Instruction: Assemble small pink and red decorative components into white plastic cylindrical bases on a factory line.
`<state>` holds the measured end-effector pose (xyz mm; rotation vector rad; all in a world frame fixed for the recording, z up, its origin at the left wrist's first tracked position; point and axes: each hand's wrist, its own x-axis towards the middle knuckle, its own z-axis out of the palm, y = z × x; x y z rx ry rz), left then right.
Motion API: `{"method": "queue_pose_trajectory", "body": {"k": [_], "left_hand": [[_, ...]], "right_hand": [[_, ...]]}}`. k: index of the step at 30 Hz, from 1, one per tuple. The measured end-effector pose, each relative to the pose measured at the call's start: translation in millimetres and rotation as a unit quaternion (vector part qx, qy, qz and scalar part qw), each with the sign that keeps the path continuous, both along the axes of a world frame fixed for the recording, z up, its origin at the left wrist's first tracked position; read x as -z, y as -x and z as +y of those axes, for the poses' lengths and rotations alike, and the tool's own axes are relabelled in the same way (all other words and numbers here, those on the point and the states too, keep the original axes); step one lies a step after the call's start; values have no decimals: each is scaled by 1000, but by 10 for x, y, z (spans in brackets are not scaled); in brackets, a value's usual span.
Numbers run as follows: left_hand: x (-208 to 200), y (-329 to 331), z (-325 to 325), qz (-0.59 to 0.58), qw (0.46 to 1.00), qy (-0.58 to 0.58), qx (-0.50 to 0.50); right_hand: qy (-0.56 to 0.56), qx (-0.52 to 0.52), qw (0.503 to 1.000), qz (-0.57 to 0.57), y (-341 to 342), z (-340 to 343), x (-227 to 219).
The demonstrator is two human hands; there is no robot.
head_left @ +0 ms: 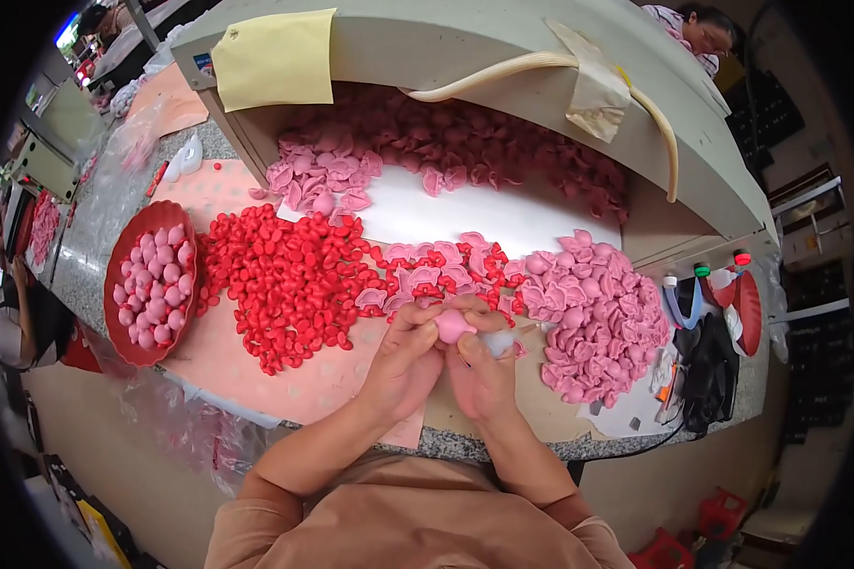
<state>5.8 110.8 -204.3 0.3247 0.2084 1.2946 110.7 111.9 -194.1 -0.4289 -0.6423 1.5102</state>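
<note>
Between my fingertips is a small, rounded pink molded piece (454, 326), shaped like a ball. My left hand (406, 356) pinches it from the left, and my right hand (484, 375) closes on its other side. A whitish translucent thing (499, 343) shows by my right fingers; its kind is unclear. Just beyond my hands lie pink wavy-edged pieces with red pieces (427, 277) among them. Left of these spreads a heap of small glossy red pieces (299, 275). Over to the right rises a pile of pink wavy-edged pieces (598, 327).
A red oval tray (116, 327) at left holds round pink pieces. Behind the work stands a grey hood (503, 47) with more pink pieces inside, a curved hose (493, 74) on top. Capped bottles (702, 273) and a black bag (712, 379) sit at right. A person is beyond the hood.
</note>
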Motion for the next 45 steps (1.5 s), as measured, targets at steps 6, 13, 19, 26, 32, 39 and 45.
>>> {"method": "queue_pose_trajectory", "body": {"k": [6, 13, 19, 26, 32, 39, 45], "left_hand": [[23, 16, 2, 9, 1000, -9, 1], [-63, 21, 18, 32, 999, -15, -13], [-17, 34, -30, 61, 997, -35, -13], [-30, 29, -40, 115, 991, -66, -29], [-29, 48, -38, 91, 993, -68, -13], [-12, 34, -44, 121, 990, -64, -29], [-40, 43, 0, 133, 988, -59, -47]], "right_hand": [[4, 1, 1000, -1, 1, -7, 9], [14, 21, 992, -121, -4, -7, -49], [-66, 59, 948, -306, -45, 10, -99], [-135, 67, 943, -297, -68, 31, -110], [-140, 75, 943, -294, -57, 13, -94], [-139, 73, 939, -305, -64, 11, -87], [-86, 46, 957, -274, -95, 54, -104]]}}
